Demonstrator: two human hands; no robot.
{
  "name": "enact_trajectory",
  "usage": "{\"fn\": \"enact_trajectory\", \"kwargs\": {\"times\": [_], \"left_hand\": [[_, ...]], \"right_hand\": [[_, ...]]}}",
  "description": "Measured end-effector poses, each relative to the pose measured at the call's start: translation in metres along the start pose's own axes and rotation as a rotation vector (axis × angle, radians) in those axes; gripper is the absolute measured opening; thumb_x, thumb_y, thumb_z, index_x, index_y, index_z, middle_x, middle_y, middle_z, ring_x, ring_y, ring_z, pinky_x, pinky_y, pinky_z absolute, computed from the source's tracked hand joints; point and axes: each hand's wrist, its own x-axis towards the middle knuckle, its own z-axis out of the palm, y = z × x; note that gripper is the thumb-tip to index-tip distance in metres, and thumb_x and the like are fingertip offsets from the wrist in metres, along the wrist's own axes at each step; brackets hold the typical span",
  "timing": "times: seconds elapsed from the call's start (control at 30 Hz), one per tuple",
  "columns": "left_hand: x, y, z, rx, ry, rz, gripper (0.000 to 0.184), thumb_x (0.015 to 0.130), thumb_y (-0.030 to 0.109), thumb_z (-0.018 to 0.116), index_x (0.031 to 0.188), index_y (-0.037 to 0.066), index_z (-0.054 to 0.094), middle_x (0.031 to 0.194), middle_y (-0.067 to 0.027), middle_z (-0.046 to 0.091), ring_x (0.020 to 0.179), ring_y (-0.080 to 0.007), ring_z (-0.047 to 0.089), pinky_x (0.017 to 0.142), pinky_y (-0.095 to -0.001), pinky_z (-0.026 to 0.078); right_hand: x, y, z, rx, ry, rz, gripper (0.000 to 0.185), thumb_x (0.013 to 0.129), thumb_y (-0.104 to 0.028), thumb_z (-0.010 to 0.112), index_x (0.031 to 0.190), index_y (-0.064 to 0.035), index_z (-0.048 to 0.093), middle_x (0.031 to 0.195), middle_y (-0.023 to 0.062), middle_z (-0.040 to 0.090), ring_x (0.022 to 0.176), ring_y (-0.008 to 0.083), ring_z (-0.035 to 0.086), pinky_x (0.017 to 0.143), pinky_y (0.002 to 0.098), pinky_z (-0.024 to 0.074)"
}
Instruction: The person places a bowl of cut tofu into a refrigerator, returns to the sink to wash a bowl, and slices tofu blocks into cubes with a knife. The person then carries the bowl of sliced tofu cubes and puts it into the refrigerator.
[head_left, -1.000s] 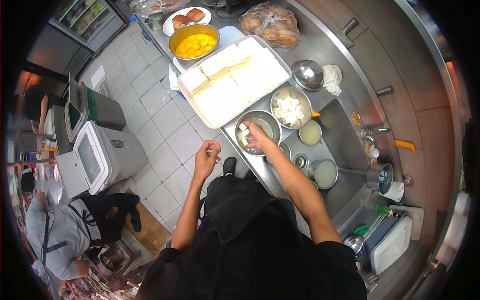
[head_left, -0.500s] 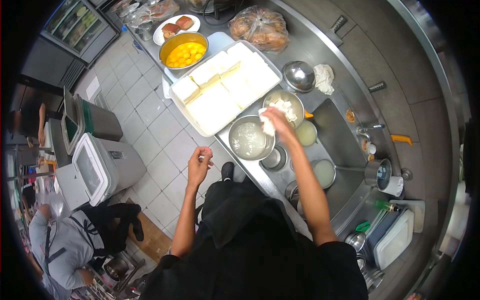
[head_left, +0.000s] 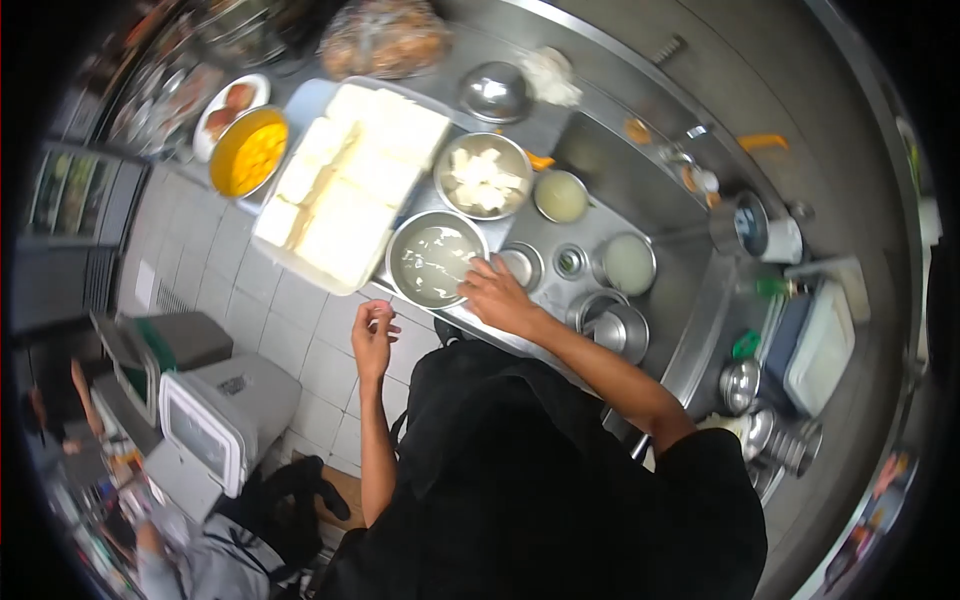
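My right hand [head_left: 497,297] is over the right rim of a steel bowl [head_left: 397,285] of cloudy liquid. Its fingers are bent and a little apart at the rim, with no piece visible in them; whether they press on the metal is unclear. My left hand [head_left: 373,335] hangs in front of the counter edge, its fingers curled in and nothing visible in them. Just behind the liquid bowl, a second steel bowl holds white tofu chunks [head_left: 486,180]. Large white tofu blocks [head_left: 365,180] fill a plastic tub [head_left: 268,245] to the left.
A bowl of egg yolks [head_left: 262,160] and a plate of meat [head_left: 204,147] stand beyond the tub. Containers of cloudy liquid [head_left: 562,197] and steel pots [head_left: 620,333] sit at the sink. Lidded bins [head_left: 230,400] and a person in grey [head_left: 215,555] are at the left.
My right hand has left the chunk bowl and come nearer, to the liquid bowl's rim; the white piece it held is gone from it. My left hand stays curled. The view has turned.
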Motion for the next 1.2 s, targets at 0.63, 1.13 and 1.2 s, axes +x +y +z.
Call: {"fn": "enact_trajectory", "kwargs": {"times": [0.63, 1.13, 1.2], "left_hand": [[0.005, 0.021, 0.036, 0.212, -0.142, 0.049, 0.015, 0.095, 0.019, 0.06, 0.101, 0.006, 0.059, 0.087, -0.0045, 0.063, 0.066, -0.0124, 0.062, 0.054, -0.0242, 0.047], [-0.038, 0.022, 0.017, 0.133, 0.166, 0.064, 0.012, 0.092, 0.011, 0.06, 0.101, 0.004, 0.06, 0.086, -0.0064, 0.063, 0.063, -0.0128, 0.063, 0.052, -0.025, 0.048], [-0.04, 0.027, 0.009, 0.142, 0.24, 0.069, 0.013, 0.092, 0.012, 0.06, 0.102, 0.003, 0.061, 0.086, -0.006, 0.063, 0.063, -0.0125, 0.063, 0.053, -0.0244, 0.048]], "right_hand": [[-0.15, 0.124, -0.066, 0.661, -0.017, 0.777, 0.039, 0.079, -0.036, 0.075, 0.091, -0.0001, 0.065, 0.083, 0.0167, 0.065, 0.081, 0.0269, 0.063, 0.072, 0.039, 0.0489], [-0.214, 0.317, 0.009, 2.131, 0.401, 0.765, 0.057, 0.094, -0.052, 0.04, 0.141, -0.0193, 0.043, 0.14, 0.0115, 0.049, 0.122, 0.0346, 0.053, 0.094, 0.065, 0.0433], [-0.167, 0.259, -0.03, 1.945, 0.587, 1.157, 0.057, 0.096, -0.052, 0.044, 0.136, -0.0108, 0.048, 0.131, 0.0122, 0.057, 0.115, 0.03, 0.058, 0.09, 0.0505, 0.0517]]}}
